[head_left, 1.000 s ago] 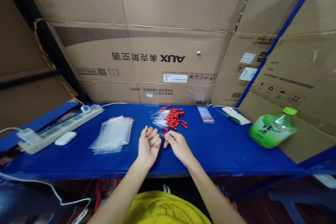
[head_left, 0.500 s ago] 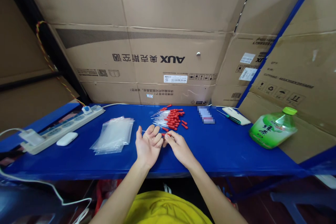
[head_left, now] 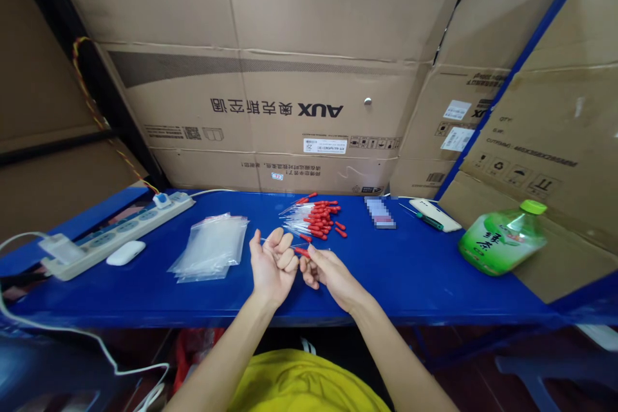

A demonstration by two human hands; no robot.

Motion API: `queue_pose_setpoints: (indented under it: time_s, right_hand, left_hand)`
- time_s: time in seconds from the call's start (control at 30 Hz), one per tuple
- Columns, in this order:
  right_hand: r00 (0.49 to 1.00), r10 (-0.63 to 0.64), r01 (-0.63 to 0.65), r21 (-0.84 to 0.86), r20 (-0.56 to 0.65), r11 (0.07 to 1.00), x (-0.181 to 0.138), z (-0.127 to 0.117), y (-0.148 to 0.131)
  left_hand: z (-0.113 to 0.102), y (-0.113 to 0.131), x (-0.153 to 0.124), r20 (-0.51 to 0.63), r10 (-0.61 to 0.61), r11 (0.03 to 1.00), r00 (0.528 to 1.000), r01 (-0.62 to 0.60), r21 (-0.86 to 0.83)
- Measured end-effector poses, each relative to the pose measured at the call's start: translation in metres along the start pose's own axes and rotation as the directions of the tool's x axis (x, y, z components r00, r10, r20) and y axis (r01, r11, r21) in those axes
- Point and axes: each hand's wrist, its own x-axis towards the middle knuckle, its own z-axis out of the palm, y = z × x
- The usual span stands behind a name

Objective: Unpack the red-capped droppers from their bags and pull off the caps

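Observation:
My left hand [head_left: 271, 262] lies palm up on the blue table [head_left: 415, 277], fingers curled around thin clear droppers whose tips stick out to the left. My right hand [head_left: 326, 268] is beside it, pinching a clear dropper with a red bulb [head_left: 302, 251] and holding it against the left hand's fingers. A pile of red-bulbed droppers [head_left: 316, 219] lies just beyond both hands. A stack of clear plastic bags [head_left: 211, 246] lies to the left of my left hand.
A white power strip [head_left: 120, 232] and a small white case [head_left: 125, 252] sit at the left. A blurred card [head_left: 380, 212], a screwdriver on a white object [head_left: 432, 214] and a green bottle [head_left: 502, 238] lie at the right. Cardboard boxes [head_left: 290, 109] wall the back.
My left hand has turned more palm up with droppers in it. My right hand has brought a red-bulbed dropper from the table up to the left hand's fingers.

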Motion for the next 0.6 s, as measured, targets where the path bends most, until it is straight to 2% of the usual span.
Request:
queue_pose_setpoints:
  time_s: [0.23,0.4,0.6]
  right_hand:
    - [1.000,-0.009,0.006,0.115,0.025,0.993,-0.0030,-0.0005,-0.0008]
    - [0.999,-0.044,0.045,0.077,-0.013,0.996,-0.0014,0.0009,0.0007]
    - [0.988,-0.126,0.126,-0.007,-0.092,0.992,-0.0001,0.0043,0.0015]
  left_hand:
    - [0.0014,-0.0018,-0.0032,0.020,-0.007,1.000,1.000,0.007,0.006]
    - [0.0007,-0.0027,-0.0045,0.022,0.034,0.999,0.999,-0.034,0.014]
    - [0.0062,-0.0035,-0.0070,-0.027,0.117,0.992,0.993,-0.115,0.052]
